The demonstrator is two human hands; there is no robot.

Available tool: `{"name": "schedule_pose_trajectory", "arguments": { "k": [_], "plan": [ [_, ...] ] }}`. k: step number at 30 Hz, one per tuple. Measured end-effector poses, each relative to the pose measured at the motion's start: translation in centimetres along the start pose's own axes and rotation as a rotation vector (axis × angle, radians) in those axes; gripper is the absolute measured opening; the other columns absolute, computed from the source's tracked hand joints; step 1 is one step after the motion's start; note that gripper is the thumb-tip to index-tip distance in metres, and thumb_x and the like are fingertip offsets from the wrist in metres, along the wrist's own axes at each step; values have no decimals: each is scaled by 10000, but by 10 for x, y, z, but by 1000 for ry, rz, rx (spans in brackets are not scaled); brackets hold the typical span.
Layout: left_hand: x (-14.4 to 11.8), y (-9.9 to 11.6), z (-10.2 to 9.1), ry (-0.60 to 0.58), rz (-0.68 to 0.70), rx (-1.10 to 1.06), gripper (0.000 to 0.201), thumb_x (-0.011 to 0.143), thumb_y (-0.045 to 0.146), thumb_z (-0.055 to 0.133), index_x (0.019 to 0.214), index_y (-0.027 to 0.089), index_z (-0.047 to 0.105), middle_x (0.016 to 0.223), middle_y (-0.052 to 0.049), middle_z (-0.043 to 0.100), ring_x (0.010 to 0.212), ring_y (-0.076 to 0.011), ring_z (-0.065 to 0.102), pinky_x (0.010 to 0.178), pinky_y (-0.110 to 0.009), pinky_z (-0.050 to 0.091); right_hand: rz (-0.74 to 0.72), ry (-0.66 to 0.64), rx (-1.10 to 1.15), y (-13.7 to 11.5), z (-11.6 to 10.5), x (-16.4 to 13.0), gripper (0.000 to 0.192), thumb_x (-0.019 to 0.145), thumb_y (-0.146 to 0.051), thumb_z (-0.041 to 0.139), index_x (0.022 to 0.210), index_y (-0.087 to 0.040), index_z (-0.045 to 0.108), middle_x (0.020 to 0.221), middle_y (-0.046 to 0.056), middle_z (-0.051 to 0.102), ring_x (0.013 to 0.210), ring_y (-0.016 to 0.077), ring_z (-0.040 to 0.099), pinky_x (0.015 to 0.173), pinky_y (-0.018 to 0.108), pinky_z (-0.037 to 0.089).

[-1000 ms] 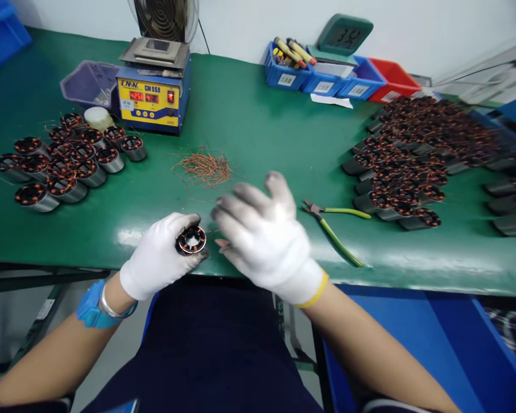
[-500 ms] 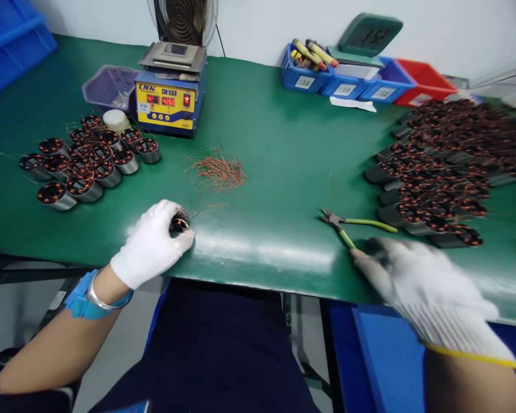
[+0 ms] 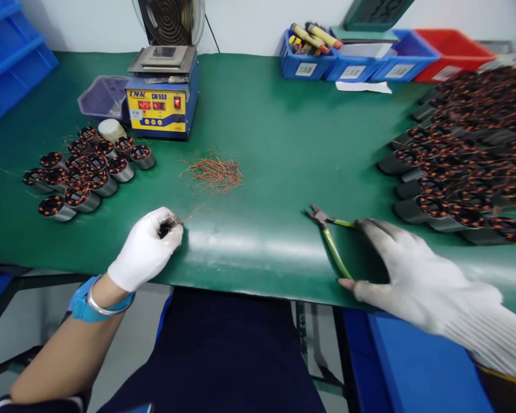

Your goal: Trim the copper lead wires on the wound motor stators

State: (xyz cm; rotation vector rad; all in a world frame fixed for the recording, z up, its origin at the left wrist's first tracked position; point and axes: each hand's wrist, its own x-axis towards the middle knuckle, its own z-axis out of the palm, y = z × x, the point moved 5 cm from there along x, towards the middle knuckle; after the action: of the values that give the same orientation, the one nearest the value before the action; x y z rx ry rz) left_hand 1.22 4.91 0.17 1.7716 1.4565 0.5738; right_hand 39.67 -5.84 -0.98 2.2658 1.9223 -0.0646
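Wound core (image 3: 164, 231) sits gripped in the left hand (image 3: 141, 250); right hand (image 3: 423, 281) spreads wide about the green-handled pliers (image 3: 322, 217)

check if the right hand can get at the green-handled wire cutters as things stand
Very likely yes: the right hand is spread open right at the handles of the green-handled wire cutters, and nothing visible lies in between.

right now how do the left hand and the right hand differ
The left hand curls around a coil; the right hand is spread open at the handles of the pliers. The left hand's wrist shows a blue band; the right hand's wrist is covered by a ribbed cuff. Both wear white gloves.
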Motion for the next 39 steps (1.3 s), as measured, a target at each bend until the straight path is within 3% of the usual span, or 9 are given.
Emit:
{"name": "schedule_pose_trajectory", "arguments": {
  "k": [5, 9, 11, 16, 18, 21, 25, 29, 39],
  "plan": [
    [-1, 2, 0, 28, -27, -1, 151, 807, 258, 530, 669, 203, 504, 595, 40, 531, 576, -131, 495, 570, -259, 403, 4, -109, -39, 4, 2, 1, 713, 705, -517, 571, 1361, -242, 520, 1270, 172, 612, 1056, 376, 635, 754, 477, 530],
    [0, 3, 1, 16, -48, -5, 150, 811, 280, 536, 683, 203, 526, 587, 36, 546, 558, -133, 500, 553, -257, 399, 15, -143, -162, -8, -3, 11, 343, 777, -458, 517, 966, -205, 651, 951, 128, 658, 770, 311, 661, 654, 432, 517],
    [0, 2, 1, 15, -56, -12, 153, 813, 297, 539, 694, 201, 536, 579, 37, 547, 540, -129, 487, 541, -253, 389, -19, -18, -158, -17, -5, 17, 306, 834, -405, 452, 928, -178, 635, 961, 148, 651, 799, 319, 657, 691, 441, 527],
    [2, 1, 1, 60, -18, -25, 181, 808, 328, 550, 691, 190, 557, 573, 35, 543, 525, -121, 473, 524, -244, 370, -109, 388, 319, -46, -16, 16, 532, 842, -331, 447, 1317, -92, 476, 1200, 223, 598, 1110, 347, 591, 918, 491, 508],
    [2, 0, 2, 67, 0, -22, 178, 806, 325, 552, 694, 188, 566, 581, 32, 547, 533, -122, 484, 526, -241, 376, -117, 259, 658, -69, -21, 13, 570, 855, -338, 468, 1392, -154, 412, 1136, 164, 616, 1007, 305, 628, 871, 468, 528],
    [2, -2, 3, 84, 13, -27, 170, 800, 323, 558, 700, 186, 577, 598, 27, 557, 549, -124, 497, 531, -238, 390, -346, -342, 1275, -135, -30, 4, 626, 830, -354, 522, 1419, -210, 366, 985, 73, 623, 815, 223, 648, 703, 364, 560],
    [1, -1, 2, 101, 31, -23, 172, 793, 326, 561, 704, 182, 594, 626, 17, 576, 577, -129, 516, 545, -236, 411, -381, -906, 1455, -199, -34, -1, 499, 731, -274, 590, 1219, -198, 516, 824, 25, 631, 674, 167, 630, 590, 276, 535],
    [1, 1, 1, 94, 52, 4, 167, 795, 313, 555, 709, 177, 599, 608, 19, 580, 558, -127, 511, 535, -234, 406, -253, -1035, 1437, -218, -24, 11, 355, 711, -277, 596, 1053, -206, 525, 737, -6, 606, 613, 156, 641, 517, 244, 522],
    [2, 4, 0, 86, 91, 38, 160, 792, 286, 539, 697, 174, 601, 623, 10, 593, 577, -136, 530, 558, -248, 410, -190, -990, 1405, -227, -26, 22, 258, 708, -194, 617, 946, -222, 523, 642, -47, 555, 539, 120, 607, 442, 199, 517]
  ]
}}
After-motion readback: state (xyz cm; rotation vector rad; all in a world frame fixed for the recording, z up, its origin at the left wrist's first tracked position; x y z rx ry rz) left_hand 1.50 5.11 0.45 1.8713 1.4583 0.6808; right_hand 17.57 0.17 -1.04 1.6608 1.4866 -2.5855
